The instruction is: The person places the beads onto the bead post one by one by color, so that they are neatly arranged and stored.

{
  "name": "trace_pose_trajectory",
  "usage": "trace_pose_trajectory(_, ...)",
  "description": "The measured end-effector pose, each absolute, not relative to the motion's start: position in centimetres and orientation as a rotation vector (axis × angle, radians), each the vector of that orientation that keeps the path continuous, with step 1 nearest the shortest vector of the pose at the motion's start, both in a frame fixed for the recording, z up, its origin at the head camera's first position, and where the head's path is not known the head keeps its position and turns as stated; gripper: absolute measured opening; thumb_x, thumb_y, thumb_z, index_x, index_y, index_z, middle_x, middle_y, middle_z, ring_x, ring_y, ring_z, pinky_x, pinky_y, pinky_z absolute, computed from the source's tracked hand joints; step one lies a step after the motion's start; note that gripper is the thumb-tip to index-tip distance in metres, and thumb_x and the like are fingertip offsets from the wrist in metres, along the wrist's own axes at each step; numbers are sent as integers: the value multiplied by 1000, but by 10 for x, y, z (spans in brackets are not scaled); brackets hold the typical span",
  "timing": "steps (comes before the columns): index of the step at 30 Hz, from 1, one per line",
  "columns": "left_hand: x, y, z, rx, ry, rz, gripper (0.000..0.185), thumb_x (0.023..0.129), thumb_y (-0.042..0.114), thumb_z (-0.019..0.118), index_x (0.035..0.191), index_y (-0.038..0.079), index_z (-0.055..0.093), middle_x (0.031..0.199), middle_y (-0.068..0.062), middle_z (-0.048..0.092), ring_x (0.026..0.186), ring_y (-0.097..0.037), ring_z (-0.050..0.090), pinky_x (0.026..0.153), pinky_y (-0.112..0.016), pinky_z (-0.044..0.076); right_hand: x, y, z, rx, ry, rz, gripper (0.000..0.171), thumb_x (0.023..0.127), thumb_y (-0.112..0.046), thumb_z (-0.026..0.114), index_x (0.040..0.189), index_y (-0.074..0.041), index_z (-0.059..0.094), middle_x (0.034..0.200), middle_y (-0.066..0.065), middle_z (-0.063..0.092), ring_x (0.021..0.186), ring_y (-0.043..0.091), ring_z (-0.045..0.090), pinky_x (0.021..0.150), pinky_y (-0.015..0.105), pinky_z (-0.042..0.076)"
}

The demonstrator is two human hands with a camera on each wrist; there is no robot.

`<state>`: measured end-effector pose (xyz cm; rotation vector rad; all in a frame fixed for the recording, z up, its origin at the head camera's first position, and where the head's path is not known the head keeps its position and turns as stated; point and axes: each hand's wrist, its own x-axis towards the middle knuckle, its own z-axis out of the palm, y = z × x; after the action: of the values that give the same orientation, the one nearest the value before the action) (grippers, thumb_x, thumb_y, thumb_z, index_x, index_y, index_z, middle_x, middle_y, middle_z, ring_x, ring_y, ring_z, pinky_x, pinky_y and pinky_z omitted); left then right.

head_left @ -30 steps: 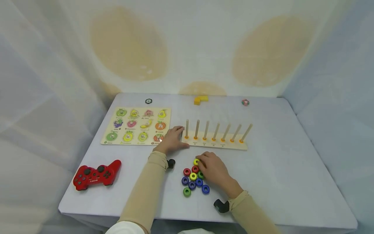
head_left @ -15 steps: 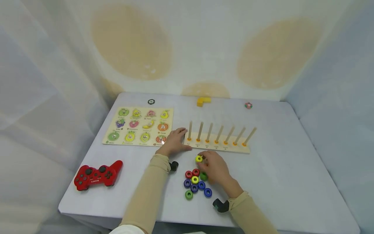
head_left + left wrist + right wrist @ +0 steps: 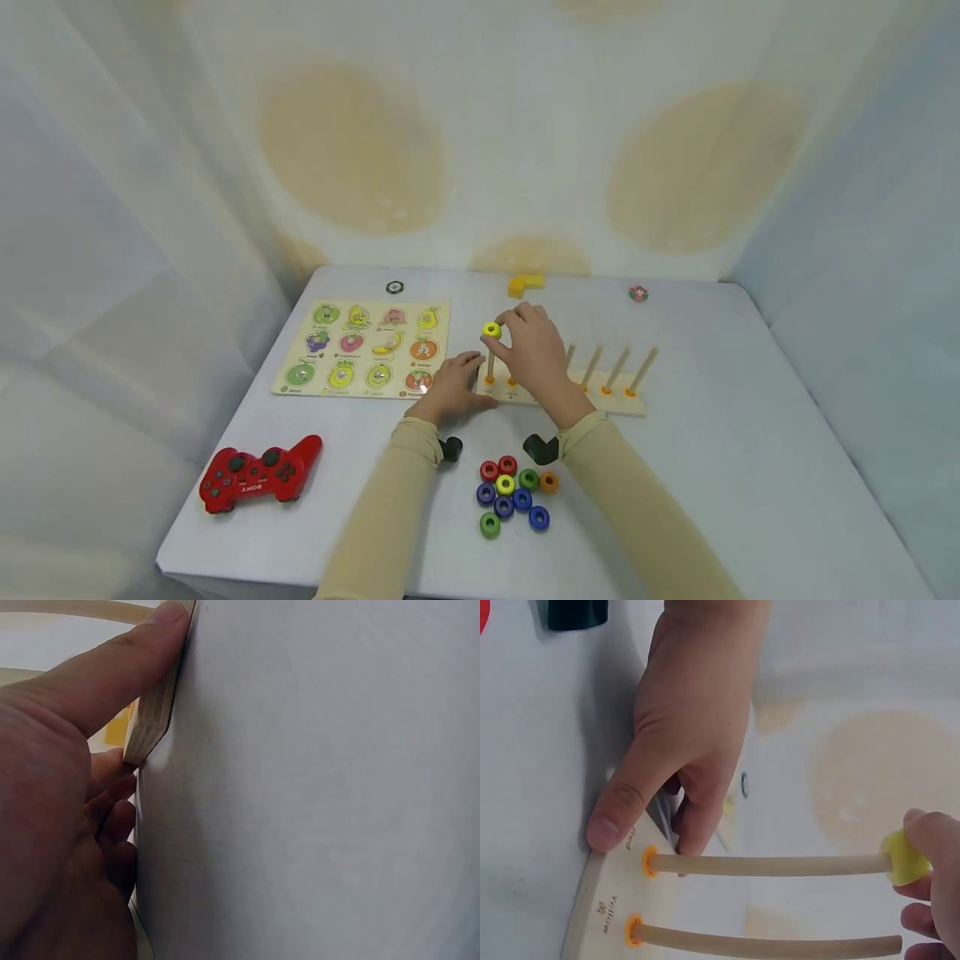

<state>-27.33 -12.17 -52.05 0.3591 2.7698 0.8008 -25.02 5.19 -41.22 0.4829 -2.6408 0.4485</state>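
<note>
The right hand [image 3: 534, 350] pinches a yellow ring [image 3: 491, 330] between thumb and fingertips [image 3: 930, 832], the other fingers loosely curled behind it. The ring sits at the free tip of the leftmost peg [image 3: 769, 864]; in the head view that tip lies at about 9 o'clock from the right hand's knuckles, and the peg's long axis runs down from the ring toward 6 o'clock to its orange collar [image 3: 649, 862] in the peg board [image 3: 615, 402]. Whether the ring's hole is already over the tip cannot be told.

The left hand [image 3: 450, 392] lies flat, fingers nearly straight, pressing on the board's left end at about 7 o'clock from the ring; the right hand is the nearer to the peg top.

The right wrist view shows the peg's whole length, its neighbour peg [image 3: 765, 941] and the word "Yellow" beside that one. The left wrist view shows only the thumb [image 3: 112, 667] along the board's edge [image 3: 154, 720]. The head view alone shows the loose rings [image 3: 513, 492] at 6 o'clock, the fruit puzzle [image 3: 367, 348] at 9 and the red controller [image 3: 258, 473] at 8.
</note>
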Motion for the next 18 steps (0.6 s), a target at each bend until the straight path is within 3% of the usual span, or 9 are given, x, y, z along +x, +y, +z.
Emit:
trace_pose_trajectory(14, -272, -122, -527, 341, 2757, 787, 98, 82, 55, 81, 161, 21, 34, 169, 2, 28, 156, -29, 24, 127, -52, 28, -250, 54, -418, 449, -2725, 434, 46, 97, -49, 66, 123, -11, 73, 113, 8, 65, 104, 27, 59, 88, 39, 54)
trace_pose_trajectory(18, -278, -124, -526, 356, 2767, 765, 100, 82, 57, 80, 161, 21, 32, 169, 2, 27, 156, -29, 24, 127, -51, 27, -251, 61, -415, 494, -2559, 589, 36, 99, -39, 66, 120, -10, 74, 107, 10, 67, 99, 29, 61, 87, 42, 54)
